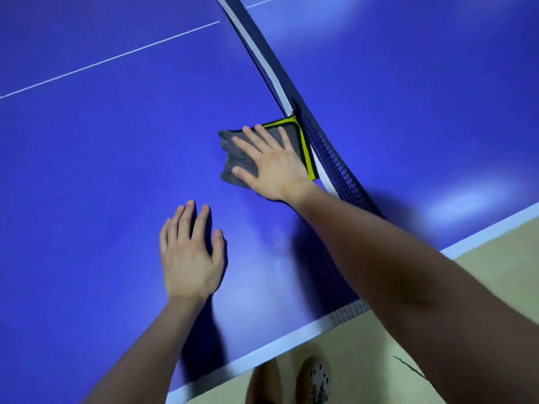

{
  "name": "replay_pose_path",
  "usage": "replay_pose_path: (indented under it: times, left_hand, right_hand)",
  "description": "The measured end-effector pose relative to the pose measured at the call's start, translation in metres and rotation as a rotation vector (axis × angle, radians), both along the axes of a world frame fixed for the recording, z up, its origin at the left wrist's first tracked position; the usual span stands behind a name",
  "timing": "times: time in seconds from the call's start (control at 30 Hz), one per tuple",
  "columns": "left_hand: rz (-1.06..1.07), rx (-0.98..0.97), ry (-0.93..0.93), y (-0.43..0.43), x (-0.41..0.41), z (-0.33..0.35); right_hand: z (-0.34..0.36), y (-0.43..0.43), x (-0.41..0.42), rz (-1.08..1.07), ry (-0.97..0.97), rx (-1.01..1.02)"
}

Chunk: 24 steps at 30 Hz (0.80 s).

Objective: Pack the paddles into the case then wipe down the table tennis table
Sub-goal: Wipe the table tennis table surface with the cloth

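Nearest, a shoe stands on the tan floor below the white edge line of the bench. The left hand lies flat on the blue surface, fingers straight and close together, holding nothing. Beyond those fingertips and to their right, the right hand presses a grey cloth onto the bench, fingers spread wide. Just past them, the cloth's yellow edge touches the net.

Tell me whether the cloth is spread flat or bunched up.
Mostly flat. The cloth lies pressed under the open right hand, its yellow-edged corner smooth beside the net; only its left edge is rumpled.
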<state>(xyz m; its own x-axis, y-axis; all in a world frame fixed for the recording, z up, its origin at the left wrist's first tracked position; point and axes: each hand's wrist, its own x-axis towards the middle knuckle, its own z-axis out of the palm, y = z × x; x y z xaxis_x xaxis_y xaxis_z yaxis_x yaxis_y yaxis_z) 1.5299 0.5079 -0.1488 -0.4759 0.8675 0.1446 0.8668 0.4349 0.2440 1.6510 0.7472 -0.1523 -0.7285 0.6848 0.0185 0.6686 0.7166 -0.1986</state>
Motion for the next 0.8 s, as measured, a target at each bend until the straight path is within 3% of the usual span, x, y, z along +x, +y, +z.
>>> replay_pose_path:
  times: [0.13, 0.3, 0.4, 0.5, 0.67, 0.8]
  left_hand:
    - [-0.003, 0.029, 0.027, 0.000, -0.002, -0.002]
    - [0.003, -0.015, 0.008, 0.001, -0.001, 0.003]
    - [0.000, -0.017, 0.011, 0.002, -0.001, 0.002]
    - [-0.002, -0.004, 0.021, 0.001, -0.002, -0.001]
    - [-0.002, 0.032, 0.031, -0.001, -0.004, -0.006]
    - [-0.007, 0.027, 0.027, -0.001, -0.005, -0.006]
  right_hand:
    - [0.004, -0.013, 0.002, -0.018, 0.010, -0.011]
    - [0.005, -0.153, 0.104, 0.022, 0.141, -0.016]
    - [0.007, -0.200, 0.156, 0.061, 0.103, -0.044]
    - [0.000, -0.159, 0.141, 0.101, 0.083, 0.001]
    - [-0.005, -0.056, 0.046, -0.065, 0.046, 0.033]
    - [-0.002, -0.065, 0.040, -0.134, 0.022, 0.009]
